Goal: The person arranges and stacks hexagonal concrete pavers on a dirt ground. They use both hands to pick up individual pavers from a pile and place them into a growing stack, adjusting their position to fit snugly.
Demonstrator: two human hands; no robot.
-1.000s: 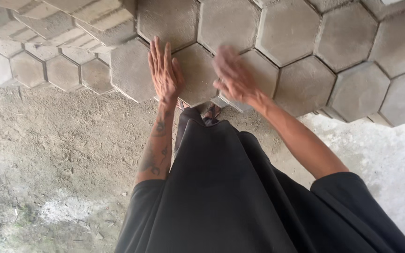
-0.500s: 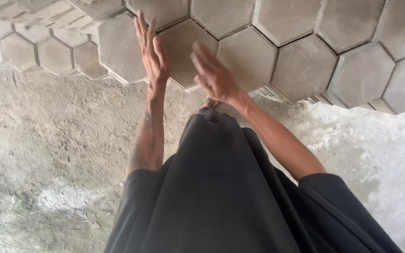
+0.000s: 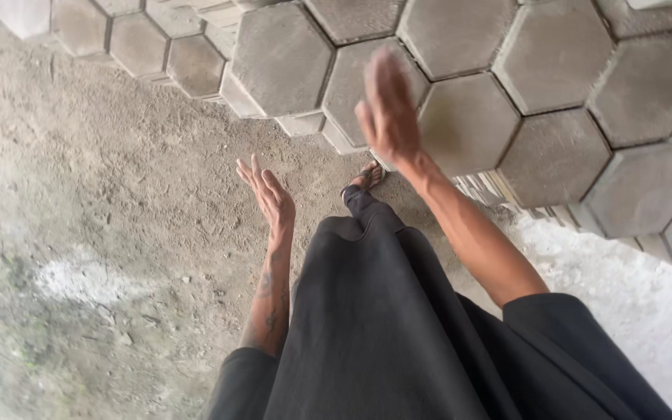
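Note:
My left hand is open, fingers together and pointing away, held in the air above the sandy ground. My right hand is open too, motion-blurred, hovering over a grey hexagonal paving block at the edge of the laid paving. Neither hand holds anything. I wear black clothing, and one sandalled foot shows next to the paving's edge, just below my right hand.
Grey hexagonal paving blocks cover the top and right of the view, their stepped edge bordering bare sandy ground. A pale concrete patch lies at the lower right. Small stones dot the sand.
Both hands have come off the blocks. My left hand has dropped back over the sand, and my right hand has lifted and shifted right. The view has moved closer to the paving edge.

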